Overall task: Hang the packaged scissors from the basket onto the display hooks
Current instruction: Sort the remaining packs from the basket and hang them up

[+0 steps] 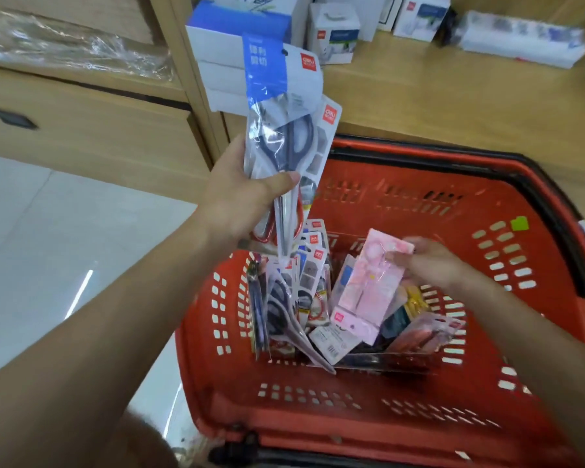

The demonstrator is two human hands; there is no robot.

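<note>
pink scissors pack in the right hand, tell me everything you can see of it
The flat pink card-and-clear-plastic scissors pack shows a small pair of scissors, blurred, and carries a red brand label at its lower end. It sits tilted inside the red plastic basket, with its lower end over other packs there. The right hand pinches its upper end in a fingertip grip.

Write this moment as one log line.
left hand: holds scissors packs | right hand: grips pink pack | basket: more packs inside
</note>
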